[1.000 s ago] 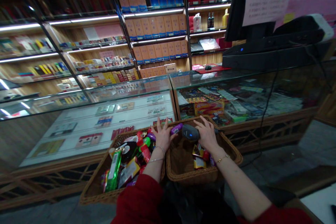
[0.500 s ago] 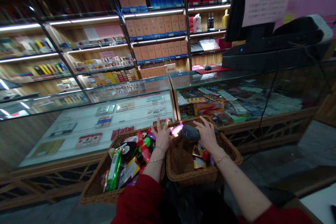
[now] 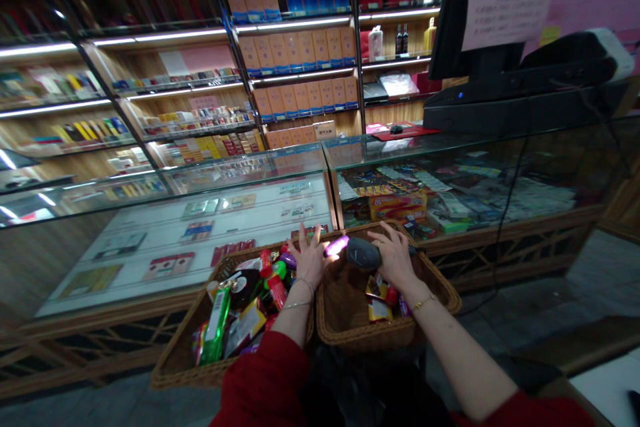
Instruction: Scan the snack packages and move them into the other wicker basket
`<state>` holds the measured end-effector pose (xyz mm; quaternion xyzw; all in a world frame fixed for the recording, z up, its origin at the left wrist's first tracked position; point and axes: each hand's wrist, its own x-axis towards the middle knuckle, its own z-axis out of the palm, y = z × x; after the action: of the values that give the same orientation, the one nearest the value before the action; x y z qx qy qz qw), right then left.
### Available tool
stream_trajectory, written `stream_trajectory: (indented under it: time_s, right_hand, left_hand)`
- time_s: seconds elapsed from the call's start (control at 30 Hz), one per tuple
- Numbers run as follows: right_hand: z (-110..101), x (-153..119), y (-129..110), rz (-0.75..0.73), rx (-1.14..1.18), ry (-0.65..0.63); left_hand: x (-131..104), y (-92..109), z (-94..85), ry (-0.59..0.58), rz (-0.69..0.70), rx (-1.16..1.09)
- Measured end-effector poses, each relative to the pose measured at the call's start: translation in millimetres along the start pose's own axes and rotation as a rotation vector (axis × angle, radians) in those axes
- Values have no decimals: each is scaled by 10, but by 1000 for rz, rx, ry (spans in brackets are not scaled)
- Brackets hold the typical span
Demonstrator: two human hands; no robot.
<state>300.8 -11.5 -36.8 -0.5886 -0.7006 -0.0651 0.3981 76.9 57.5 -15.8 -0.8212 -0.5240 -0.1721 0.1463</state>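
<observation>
My right hand [image 3: 395,257] is wrapped round a dark handheld barcode scanner [image 3: 364,253], its head pointing left. Between the thumb and a finger of my left hand [image 3: 309,260] is a small purple-wrapped candy [image 3: 336,246], brightly lit by the scanner's light; the other fingers of that hand are spread. Under my left wrist stands a wicker basket [image 3: 173,363] full of mixed wrapped snacks, among them a long green packet [image 3: 217,320]. The second wicker basket [image 3: 350,340], below the scanner, holds several small packets, including a yellow and brown one [image 3: 380,311].
Beyond the baskets runs a glass display counter [image 3: 270,170] with flat packs inside. A monitor [image 3: 447,33] with a paper notice stands on its right part, and a black cable [image 3: 513,180] hangs down the front. Shelves of boxes [image 3: 300,53] line the back wall.
</observation>
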Motion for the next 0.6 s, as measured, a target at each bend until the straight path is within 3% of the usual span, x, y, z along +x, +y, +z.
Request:
stream_trajectory:
  time_s: [0.6]
  right_hand:
    - [-15,-3,-1,11,-5,-14]
  left_hand:
    - [6,-15,34,-13,-6,0]
